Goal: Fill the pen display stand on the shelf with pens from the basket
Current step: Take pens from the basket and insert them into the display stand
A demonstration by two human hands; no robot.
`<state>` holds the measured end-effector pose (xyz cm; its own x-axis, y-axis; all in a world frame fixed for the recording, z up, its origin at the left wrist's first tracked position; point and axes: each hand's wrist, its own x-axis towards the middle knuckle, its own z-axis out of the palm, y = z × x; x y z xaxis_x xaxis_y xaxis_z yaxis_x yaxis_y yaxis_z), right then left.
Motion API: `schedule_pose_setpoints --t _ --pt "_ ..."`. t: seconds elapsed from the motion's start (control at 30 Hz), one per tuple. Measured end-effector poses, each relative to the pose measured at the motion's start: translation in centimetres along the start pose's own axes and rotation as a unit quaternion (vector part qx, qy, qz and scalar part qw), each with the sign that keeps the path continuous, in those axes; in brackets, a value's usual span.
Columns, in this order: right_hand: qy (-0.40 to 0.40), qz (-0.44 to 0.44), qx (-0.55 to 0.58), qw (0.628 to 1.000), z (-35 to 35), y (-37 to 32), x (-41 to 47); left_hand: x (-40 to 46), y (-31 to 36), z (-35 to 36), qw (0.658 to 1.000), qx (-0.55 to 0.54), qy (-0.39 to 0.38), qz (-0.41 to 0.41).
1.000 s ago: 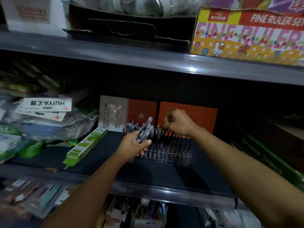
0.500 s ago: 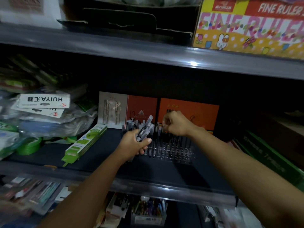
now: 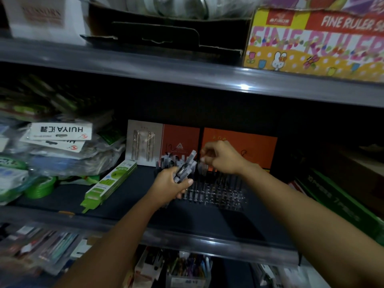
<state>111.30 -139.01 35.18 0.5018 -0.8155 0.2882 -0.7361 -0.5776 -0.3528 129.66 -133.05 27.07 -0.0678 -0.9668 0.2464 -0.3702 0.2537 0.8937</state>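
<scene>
My right hand (image 3: 223,157) has moved a little left along the back of the pen display stand (image 3: 216,190) since the earlier frames, from over the orange card toward the bundle, while the left hand has hardly shifted. The right fingers are curled together at the stand's rear row, apparently pinching a pen top, though blur and dim light keep me from telling whether a pen is really between them. My left hand (image 3: 174,183) is clamped round a bundle of pens (image 3: 186,168), held just in front of the stand's left end, tips angled up. I read this as one pen just seated or being seated, with the stand's front rows mostly bare, so plenty of filling remains. The basket is out of view.
</scene>
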Motion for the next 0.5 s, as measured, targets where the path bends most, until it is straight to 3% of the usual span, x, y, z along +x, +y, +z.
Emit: schedule_pose_setpoints --t 0.13,0.27,0.5 --pt "-0.007 -0.047 0.073 0.996 -1.7 -1.4 -0.7 -0.1 0.8 0.3 1.0 0.013 -0.004 0.003" --pt "-0.005 -0.061 0.067 0.996 -2.2 -2.1 -1.2 -0.6 1.9 1.0 1.0 0.009 -0.018 0.008" --pt "0.082 0.007 0.061 0.995 -4.0 -1.1 -2.0 -0.8 2.4 0.9 0.998 0.046 -0.035 -0.002"
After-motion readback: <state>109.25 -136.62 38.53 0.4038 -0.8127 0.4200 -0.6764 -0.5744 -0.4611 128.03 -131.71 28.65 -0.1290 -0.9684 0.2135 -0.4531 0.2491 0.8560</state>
